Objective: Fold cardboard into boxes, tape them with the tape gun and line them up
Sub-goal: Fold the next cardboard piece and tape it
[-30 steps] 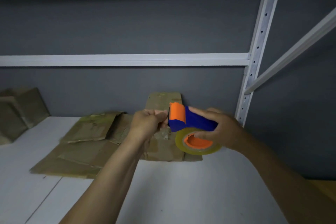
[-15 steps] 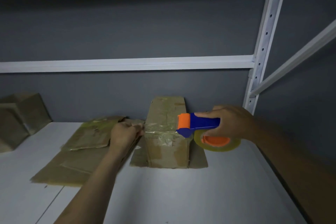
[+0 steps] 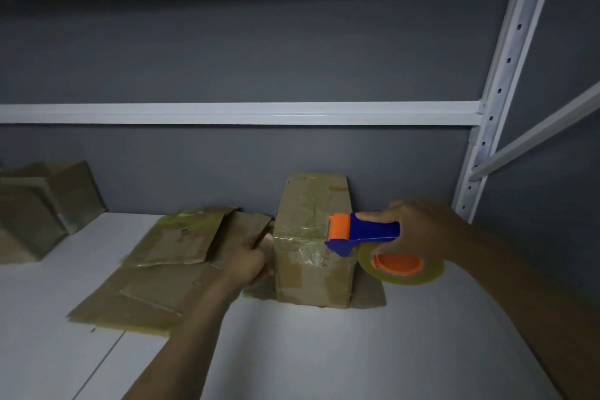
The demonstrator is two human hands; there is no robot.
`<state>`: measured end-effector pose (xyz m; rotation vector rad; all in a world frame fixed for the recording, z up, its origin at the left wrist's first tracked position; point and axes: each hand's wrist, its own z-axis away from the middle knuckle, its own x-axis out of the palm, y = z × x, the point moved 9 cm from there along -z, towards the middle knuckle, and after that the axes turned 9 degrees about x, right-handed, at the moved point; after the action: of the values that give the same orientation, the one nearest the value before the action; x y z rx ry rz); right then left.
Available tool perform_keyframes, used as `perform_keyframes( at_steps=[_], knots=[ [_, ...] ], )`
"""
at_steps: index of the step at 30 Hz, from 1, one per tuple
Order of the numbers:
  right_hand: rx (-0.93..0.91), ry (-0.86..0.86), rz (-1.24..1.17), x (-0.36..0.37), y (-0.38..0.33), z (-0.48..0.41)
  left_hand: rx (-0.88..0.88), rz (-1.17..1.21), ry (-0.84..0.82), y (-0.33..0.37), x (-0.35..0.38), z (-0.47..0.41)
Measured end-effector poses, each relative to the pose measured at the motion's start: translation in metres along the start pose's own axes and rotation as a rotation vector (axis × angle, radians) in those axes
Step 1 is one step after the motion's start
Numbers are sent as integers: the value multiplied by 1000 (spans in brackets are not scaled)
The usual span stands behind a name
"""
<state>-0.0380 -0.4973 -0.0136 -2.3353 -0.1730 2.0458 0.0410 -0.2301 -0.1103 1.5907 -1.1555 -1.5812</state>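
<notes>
1. My left hand (image 3: 248, 261) rests against the left side of the upright box (image 3: 313, 237), fingers curled and pressed to its cardboard wall near the top edge; whether they pinch a flap or the tape end I cannot tell.
2. My right hand (image 3: 418, 232) is clenched around the blue handle of the tape gun (image 3: 367, 234), held at the right side of the box, its orange head touching the box's upper right corner.
3. The yellowish tape roll (image 3: 402, 266) hangs under the gun, just right of the box.
4. The box stands on the white shelf (image 3: 292, 351), shiny tape across its top, bottom flaps splayed flat around it.
5. Left of the box, flattened cardboard sheets (image 3: 162, 263) lie stacked on the shelf.
6. Far left of the box, other boxes (image 3: 39, 208) sit by the grey wall (image 3: 259, 42).
</notes>
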Motion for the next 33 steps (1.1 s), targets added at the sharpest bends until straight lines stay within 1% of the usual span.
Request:
perform_keyframes(
  at_steps=[2,3,4,5,6,7,8,9,10,11,13,15,18,20,22,25,29,31,32,33],
  knots=[
    [-9,2,18,2,-2,0,136,-28,143,13,-7,6],
    [-9,-4,20,3,-3,0,231,-13,160,25,-5,10],
    [-8,-10,20,3,-4,-1,317,-9,97,38,5,14],
    [-8,-12,29,3,-5,0,359,-75,1,43,17,16],
    [-8,-11,41,2,-4,-1,400,-223,-71,46,26,18],
    [-7,-5,40,1,-5,-1,461,-443,-80,47,29,18],
    [-8,2,32,0,-5,-2,562,-664,-62,54,31,17],
    [-13,8,20,0,-7,-3,632,-824,-73,59,36,16],
    [-14,4,2,2,-9,-5,665,-927,-126,62,44,15],
    [-19,-5,-11,5,-10,-7,679,-976,-183,65,54,14],
    [-31,-10,-12,6,-11,-10,706,-1008,-229,70,70,13],
    [-32,-7,2,1,-10,-8,757,-980,-212,75,74,14],
    [-31,-66,-25,1,-7,-3,822,-949,-191,68,67,11],
    [-5,-100,-57,-2,0,0,864,-874,-188,66,58,9],
    [27,-113,-52,-6,12,4,872,-843,-157,64,51,8],
    [79,-128,-48,-6,34,12,841,-880,-175,64,54,6],
    [68,-63,-40,12,32,16,879,-956,-175,78,65,7],
    [54,-21,-32,19,29,17,914,-970,-223,80,76,9],
    [49,-3,-22,22,29,17,898,-959,-254,78,83,7],
    [43,13,-13,24,29,17,893,-941,-250,79,87,8]
  ],
)
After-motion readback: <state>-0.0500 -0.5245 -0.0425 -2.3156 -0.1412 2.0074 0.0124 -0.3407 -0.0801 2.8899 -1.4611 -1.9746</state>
